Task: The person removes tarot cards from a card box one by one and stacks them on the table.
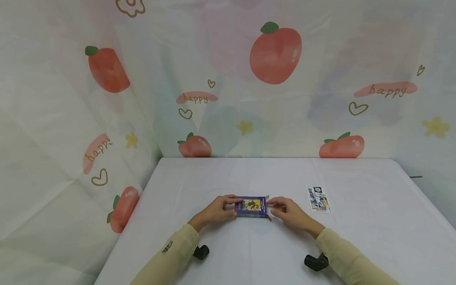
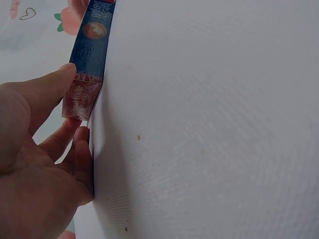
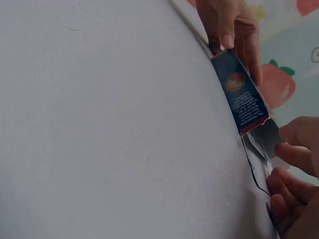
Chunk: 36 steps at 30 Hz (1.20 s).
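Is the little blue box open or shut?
Open. The blue box has flaps sticking out at its end by the right hand.

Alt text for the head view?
A left hand holds a small blue card box on a white table; the right hand is at the box's open right end. An illustrated card lies farther right; a fruit-patterned backdrop hangs behind.
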Each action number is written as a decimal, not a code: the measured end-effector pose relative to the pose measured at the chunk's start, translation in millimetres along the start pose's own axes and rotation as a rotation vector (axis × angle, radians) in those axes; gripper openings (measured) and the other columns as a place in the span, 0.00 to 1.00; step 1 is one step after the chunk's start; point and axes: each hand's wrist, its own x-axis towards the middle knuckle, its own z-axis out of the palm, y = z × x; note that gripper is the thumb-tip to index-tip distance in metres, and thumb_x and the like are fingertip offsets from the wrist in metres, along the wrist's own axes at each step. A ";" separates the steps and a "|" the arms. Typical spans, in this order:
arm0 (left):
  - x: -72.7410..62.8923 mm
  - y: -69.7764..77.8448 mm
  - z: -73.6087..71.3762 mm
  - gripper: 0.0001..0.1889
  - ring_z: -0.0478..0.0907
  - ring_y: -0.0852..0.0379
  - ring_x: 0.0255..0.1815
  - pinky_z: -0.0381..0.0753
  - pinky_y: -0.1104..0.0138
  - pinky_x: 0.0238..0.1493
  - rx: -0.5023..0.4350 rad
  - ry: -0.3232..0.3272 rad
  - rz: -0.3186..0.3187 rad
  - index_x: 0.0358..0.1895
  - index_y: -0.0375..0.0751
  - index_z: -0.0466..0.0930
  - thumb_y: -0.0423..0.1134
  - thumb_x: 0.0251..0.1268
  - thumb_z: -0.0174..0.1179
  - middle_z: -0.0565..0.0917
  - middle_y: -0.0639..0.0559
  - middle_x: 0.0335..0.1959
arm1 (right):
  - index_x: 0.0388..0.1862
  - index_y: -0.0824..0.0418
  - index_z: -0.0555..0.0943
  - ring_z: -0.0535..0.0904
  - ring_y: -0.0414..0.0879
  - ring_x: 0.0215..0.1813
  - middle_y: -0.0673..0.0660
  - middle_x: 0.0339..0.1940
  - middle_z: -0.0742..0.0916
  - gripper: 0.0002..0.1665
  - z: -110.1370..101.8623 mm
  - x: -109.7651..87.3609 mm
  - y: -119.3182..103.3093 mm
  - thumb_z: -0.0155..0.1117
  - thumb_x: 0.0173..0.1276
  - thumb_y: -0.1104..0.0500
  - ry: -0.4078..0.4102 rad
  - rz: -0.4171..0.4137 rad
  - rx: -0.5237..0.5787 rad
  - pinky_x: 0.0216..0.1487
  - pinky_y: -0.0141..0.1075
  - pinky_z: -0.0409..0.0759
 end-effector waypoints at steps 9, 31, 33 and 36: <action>0.4 -0.9 -0.5 0.26 0.63 0.39 0.78 0.71 0.46 0.73 0.001 0.000 -0.001 0.69 0.47 0.77 0.37 0.67 0.67 0.71 0.41 0.74 | 0.62 0.68 0.80 0.80 0.58 0.57 0.70 0.65 0.79 0.23 3.8 3.4 2.6 0.63 0.71 0.60 0.010 -0.001 -0.060 0.50 0.32 0.78; 0.0 0.0 1.2 0.26 0.63 0.38 0.78 0.71 0.45 0.72 -0.011 0.002 0.021 0.69 0.46 0.77 0.37 0.68 0.67 0.71 0.40 0.75 | 0.57 0.66 0.83 0.74 0.70 0.68 0.69 0.65 0.81 0.21 1.0 -0.6 -3.7 0.69 0.66 0.60 -0.003 -0.068 -0.257 0.69 0.66 0.70; 0.2 -0.7 1.0 0.26 0.63 0.38 0.78 0.71 0.45 0.73 -0.017 0.004 0.019 0.69 0.46 0.77 0.37 0.68 0.67 0.70 0.40 0.75 | 0.57 0.66 0.83 0.74 0.69 0.67 0.68 0.65 0.81 0.23 0.7 0.2 -1.0 0.72 0.64 0.60 0.006 -0.074 -0.258 0.69 0.65 0.70; 0.2 -2.1 0.8 0.26 0.62 0.38 0.79 0.71 0.45 0.73 -0.018 0.003 0.016 0.68 0.47 0.77 0.38 0.68 0.67 0.70 0.40 0.75 | 0.56 0.65 0.84 0.75 0.68 0.66 0.68 0.64 0.82 0.24 1.0 2.2 2.7 0.75 0.61 0.59 0.006 -0.081 -0.274 0.67 0.64 0.72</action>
